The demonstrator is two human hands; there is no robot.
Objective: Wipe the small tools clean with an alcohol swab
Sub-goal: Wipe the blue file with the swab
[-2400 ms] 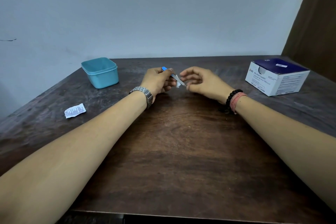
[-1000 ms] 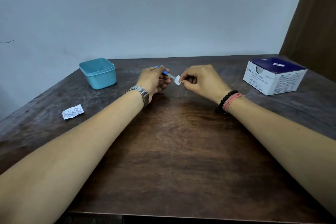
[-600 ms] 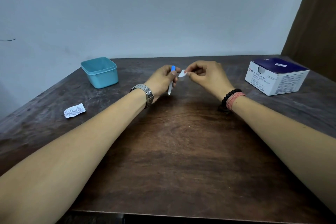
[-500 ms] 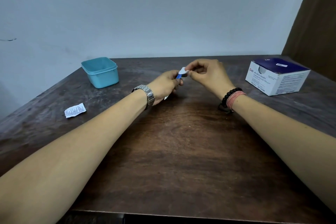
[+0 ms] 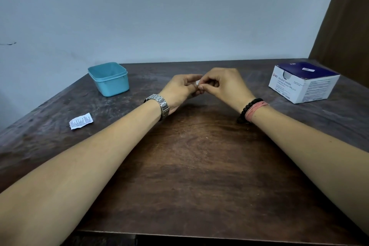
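My left hand and my right hand meet above the middle of the dark wooden table. The right hand's thumb and forefinger pinch a small white alcohol swab, of which only a sliver shows between the fingers. My left hand's fingers are curled round the small blue-handled tool, which is hidden inside the two hands. The swab is pressed against the left hand's fingertips.
A teal plastic tub stands at the back left. A torn white swab wrapper lies on the left of the table. A blue and white box of alcohol swabs sits at the back right. A wall runs behind the table.
The left hand turned the tool from pointing right to blue end up, and the right hand brought the swab onto that end. Now the hands are closed together and the tool is hidden.
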